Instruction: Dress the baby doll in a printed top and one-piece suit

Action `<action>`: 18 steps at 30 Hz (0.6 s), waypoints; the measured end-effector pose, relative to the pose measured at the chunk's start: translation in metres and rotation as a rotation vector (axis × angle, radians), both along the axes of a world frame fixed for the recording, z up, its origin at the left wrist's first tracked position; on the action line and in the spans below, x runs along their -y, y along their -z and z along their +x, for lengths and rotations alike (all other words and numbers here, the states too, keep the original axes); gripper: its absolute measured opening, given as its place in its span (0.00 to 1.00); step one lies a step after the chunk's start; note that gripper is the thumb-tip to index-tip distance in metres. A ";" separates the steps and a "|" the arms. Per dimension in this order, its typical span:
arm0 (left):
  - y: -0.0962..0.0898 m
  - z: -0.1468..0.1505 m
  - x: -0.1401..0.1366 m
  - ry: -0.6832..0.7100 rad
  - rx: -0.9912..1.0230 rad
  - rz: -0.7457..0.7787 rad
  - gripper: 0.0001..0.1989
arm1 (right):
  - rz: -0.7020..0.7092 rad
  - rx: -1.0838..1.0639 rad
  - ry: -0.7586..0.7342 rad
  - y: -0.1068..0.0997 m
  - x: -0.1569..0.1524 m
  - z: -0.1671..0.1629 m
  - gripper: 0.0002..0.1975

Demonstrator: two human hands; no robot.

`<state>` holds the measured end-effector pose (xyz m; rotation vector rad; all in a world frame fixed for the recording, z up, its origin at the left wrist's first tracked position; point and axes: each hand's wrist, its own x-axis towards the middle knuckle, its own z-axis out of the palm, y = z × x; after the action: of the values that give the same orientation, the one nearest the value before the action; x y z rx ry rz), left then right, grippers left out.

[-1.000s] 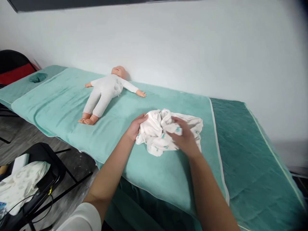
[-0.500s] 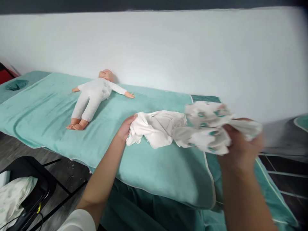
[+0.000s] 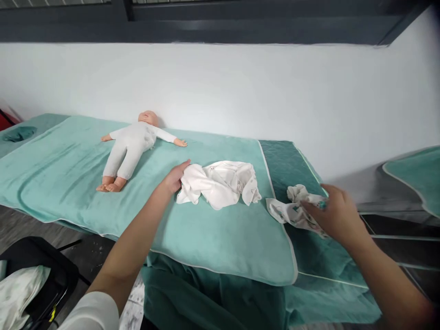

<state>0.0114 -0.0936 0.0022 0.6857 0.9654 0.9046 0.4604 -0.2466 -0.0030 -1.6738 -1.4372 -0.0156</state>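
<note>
A crumpled white garment [image 3: 220, 188], with small snaps and a seam visible, lies on the green bed cover [image 3: 227, 247]. My left hand [image 3: 177, 176] is closed on its left end, with some fingertips hidden by the fabric. To the right, a white cloth with a teal and pinkish print [image 3: 297, 213] lies bunched across the cover's edge. Just over this cloth is my right hand [image 3: 332, 208], thumb and fingers apart. A baby doll [image 3: 132, 146] in a white long-sleeved suit lies on its back farther left, with bare feet.
A white wall [image 3: 220, 91] runs behind the bed. At lower left, a black chair [image 3: 58, 270] bears a printed white cloth [image 3: 20, 293]. Another green cover [image 3: 415, 176] hangs at far right, and a face hole [image 3: 19, 133] shows at the bed's left end.
The printed cloth has gone from my raised right hand down onto the bed's right part, away from the white garment. My right hand has loosened. My left hand stays at the garment; the view has tilted up.
</note>
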 end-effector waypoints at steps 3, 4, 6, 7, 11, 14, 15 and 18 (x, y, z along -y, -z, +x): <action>-0.018 0.002 -0.008 0.023 -0.329 0.057 0.21 | 0.011 0.063 -0.147 -0.029 -0.020 -0.041 0.32; -0.026 0.005 -0.007 0.081 -0.447 0.106 0.19 | -0.019 0.035 -0.198 -0.035 -0.032 -0.060 0.31; -0.047 0.012 0.000 0.267 -0.619 0.268 0.13 | -0.096 0.043 -0.336 -0.043 -0.061 -0.102 0.30; -0.059 0.016 0.007 0.363 -0.662 0.379 0.10 | -0.107 0.084 -0.414 -0.044 -0.077 -0.124 0.29; -0.118 0.019 0.043 0.440 -0.695 0.800 0.03 | -0.238 0.332 -0.700 -0.054 -0.127 -0.194 0.21; -0.157 -0.001 0.067 0.345 -0.722 0.933 0.03 | -0.453 0.525 -0.748 -0.076 -0.135 -0.216 0.11; -0.165 -0.009 0.073 0.310 -0.749 0.952 0.03 | -0.462 0.554 -0.725 -0.087 -0.132 -0.219 0.11; -0.175 -0.023 0.085 0.176 -0.835 0.986 0.12 | -0.344 0.533 -0.666 -0.126 -0.111 -0.225 0.14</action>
<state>-0.0115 -0.1786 0.1773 2.0697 1.1130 0.9198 0.2353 -0.1360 0.1226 -1.4212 -2.4664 0.1777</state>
